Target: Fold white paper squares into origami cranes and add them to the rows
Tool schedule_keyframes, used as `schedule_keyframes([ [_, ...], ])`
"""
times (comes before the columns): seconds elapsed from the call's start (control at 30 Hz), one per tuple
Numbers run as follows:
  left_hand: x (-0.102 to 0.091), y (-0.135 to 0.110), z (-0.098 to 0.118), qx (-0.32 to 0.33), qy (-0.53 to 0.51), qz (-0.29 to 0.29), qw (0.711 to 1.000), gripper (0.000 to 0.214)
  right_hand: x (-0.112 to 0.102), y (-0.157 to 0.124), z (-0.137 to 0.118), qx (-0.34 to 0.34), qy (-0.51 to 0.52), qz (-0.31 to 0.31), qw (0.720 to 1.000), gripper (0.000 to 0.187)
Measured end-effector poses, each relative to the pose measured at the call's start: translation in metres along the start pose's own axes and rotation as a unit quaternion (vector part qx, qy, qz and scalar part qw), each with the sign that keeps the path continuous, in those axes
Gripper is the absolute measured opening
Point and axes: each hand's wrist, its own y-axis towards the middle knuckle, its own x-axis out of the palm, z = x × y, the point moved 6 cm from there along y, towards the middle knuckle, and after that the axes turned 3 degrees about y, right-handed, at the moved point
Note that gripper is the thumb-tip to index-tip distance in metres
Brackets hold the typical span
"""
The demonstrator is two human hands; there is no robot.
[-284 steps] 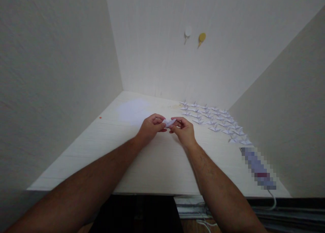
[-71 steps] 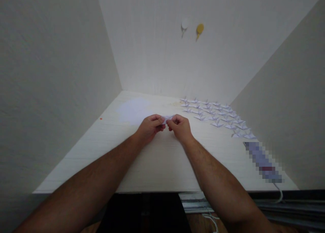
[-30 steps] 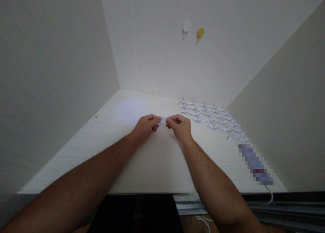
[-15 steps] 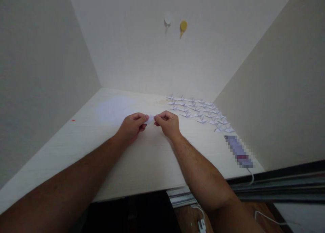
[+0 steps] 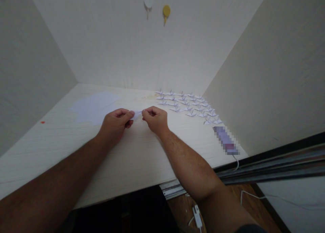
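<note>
Folded white paper piece, narrow and pointed toward the right (image 5: 137,115), is between the two bare hands, over the pale wood-grain tabletop (image 5: 137,165). Left hand (image 5: 115,123): thumb laid on top and fingers curled beneath, pinching the wider left end; that end is partly hidden by the thumb. Right hand (image 5: 156,120): thumb and forefinger pressed together at the slim right tip, remaining fingers curled in. Middle stretch of the paper is exposed in the gap between the hands, nearly level, with its right tip slightly higher. Exact creases too small to read. Whether the hands rest on the surface: cannot tell.

Surroundings: loose white paper sheets (image 5: 92,106) lie flat beyond and to the left of the left hand. Small white folded-paper cranes (image 5: 191,114) stand in close rows beyond and to the right of the right hand, near the back wall. Nearer the right edge, a pixelated, bluish-purple oblong object (image 5: 225,140), identity obscured, with a white cable (image 5: 237,163) at its near end. Small orange-red fragment (image 5: 43,122) at far left, well apart from both hands.
</note>
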Motion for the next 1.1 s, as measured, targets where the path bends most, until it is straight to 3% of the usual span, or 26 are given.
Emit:
schedule_keyframes([
  [0.13,0.0,0.001,-0.001,0.012,0.044,-0.03,0.999,0.023,-0.002,0.001,-0.002,-0.004,0.023,0.015,1.0,0.018],
  [0.3,0.0,0.001,-0.004,0.023,0.035,-0.05,0.998,0.026,-0.002,-0.001,-0.004,0.021,0.079,0.007,0.997,0.014],
  [0.57,0.0,0.003,-0.009,0.024,-0.014,-0.053,0.998,0.027,-0.005,-0.004,-0.014,-0.011,0.08,-0.003,0.997,0.014],
  [0.9,0.0,0.002,-0.008,0.016,-0.032,-0.066,0.997,0.028,0.007,-0.005,-0.006,0.027,0.145,-0.066,0.987,0.015],
  [1.1,0.0,0.005,-0.011,0.037,-0.014,-0.083,0.996,0.028,0.003,-0.006,-0.007,0.024,0.138,-0.041,0.989,0.01],
])
